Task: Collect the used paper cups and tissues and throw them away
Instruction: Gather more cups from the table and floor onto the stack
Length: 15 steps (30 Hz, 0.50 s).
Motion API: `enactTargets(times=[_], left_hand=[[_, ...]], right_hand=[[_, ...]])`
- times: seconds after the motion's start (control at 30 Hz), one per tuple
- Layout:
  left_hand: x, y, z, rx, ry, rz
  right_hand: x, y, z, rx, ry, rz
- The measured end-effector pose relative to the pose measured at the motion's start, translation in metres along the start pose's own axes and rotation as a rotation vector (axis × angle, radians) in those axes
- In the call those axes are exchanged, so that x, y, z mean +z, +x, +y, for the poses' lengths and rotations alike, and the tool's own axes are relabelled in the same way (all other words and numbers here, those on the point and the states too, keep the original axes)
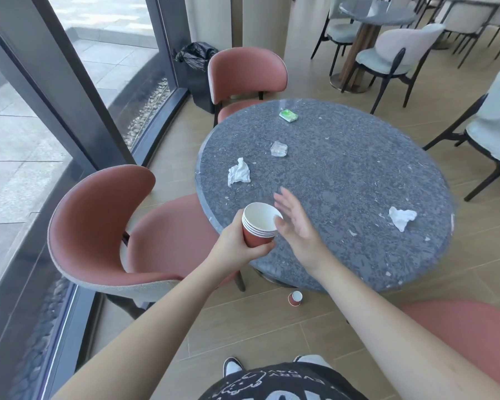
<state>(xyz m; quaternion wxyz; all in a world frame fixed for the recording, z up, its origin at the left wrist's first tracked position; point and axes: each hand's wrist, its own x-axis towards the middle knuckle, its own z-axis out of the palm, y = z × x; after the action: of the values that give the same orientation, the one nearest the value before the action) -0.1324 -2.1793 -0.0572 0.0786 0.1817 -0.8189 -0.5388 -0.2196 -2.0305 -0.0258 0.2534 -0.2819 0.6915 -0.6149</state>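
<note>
Head view: at frame centre the left hand [237, 241] is gripping a stack of red paper cups [259, 223], while the right hand [293, 219] is hovering open beside its rim. Crumpled tissues [238, 171] are lying on the round table [344, 174]. One stray cup [295, 298] is lying on the floor below and could be missed.

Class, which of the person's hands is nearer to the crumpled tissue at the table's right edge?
Right. The right hand hovers open over the table, left of that tissue; the left hand is farther left, gripping the cup stack.
</note>
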Motion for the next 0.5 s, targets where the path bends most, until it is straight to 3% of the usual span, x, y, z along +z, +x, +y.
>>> enactTargets(times=[0.27, 0.5], left_hand=[[0.041, -0.015, 0.005, -0.152, -0.236, -0.018], [0.088, -0.039, 0.016, -0.272, -0.322, -0.002]], right_hand=[[-0.051, -0.037, 0.021, 0.137, 0.379, 0.139], [-0.111, -0.071, 0.058, 0.210, 0.373, 0.096]])
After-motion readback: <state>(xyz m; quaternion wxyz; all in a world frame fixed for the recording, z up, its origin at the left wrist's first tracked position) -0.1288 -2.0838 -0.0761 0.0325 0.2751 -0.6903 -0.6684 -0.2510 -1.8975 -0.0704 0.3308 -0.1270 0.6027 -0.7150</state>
